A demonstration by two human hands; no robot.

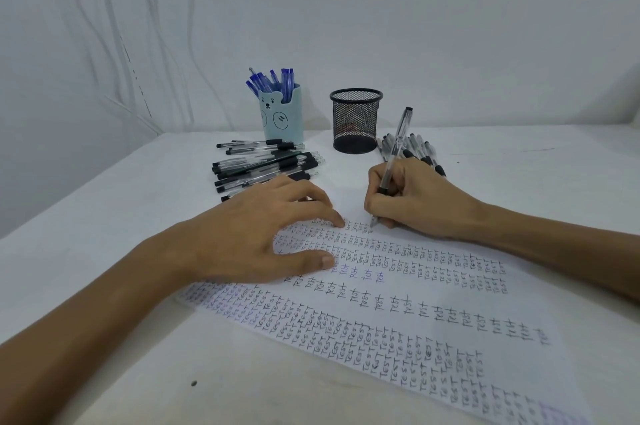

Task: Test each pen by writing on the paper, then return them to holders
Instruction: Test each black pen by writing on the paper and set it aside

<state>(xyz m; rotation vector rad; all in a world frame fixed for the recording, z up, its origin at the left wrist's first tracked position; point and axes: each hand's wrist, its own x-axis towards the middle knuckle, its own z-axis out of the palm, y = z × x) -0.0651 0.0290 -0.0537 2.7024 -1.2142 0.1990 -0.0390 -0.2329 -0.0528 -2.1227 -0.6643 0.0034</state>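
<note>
The left hand (263, 234) covered some written rows of the paper (415, 314) and the near ends of the left pile (266, 161) of pens. The right hand (412, 196) hid part of the pen (398, 137) below its grip and the near end of the right pile (419, 147). The paper ran off the bottom edge, and whatever lay inside the mesh holder (355, 121) was too dim to tell.

The paper (436, 291) carries one handwritten word, repeated in slanting rows: "TEST" in small black capitals across the upper rows and in the lower block, and "test" in larger black lettering through the middle. A short run just above that reads "test" in blue ink.
</note>
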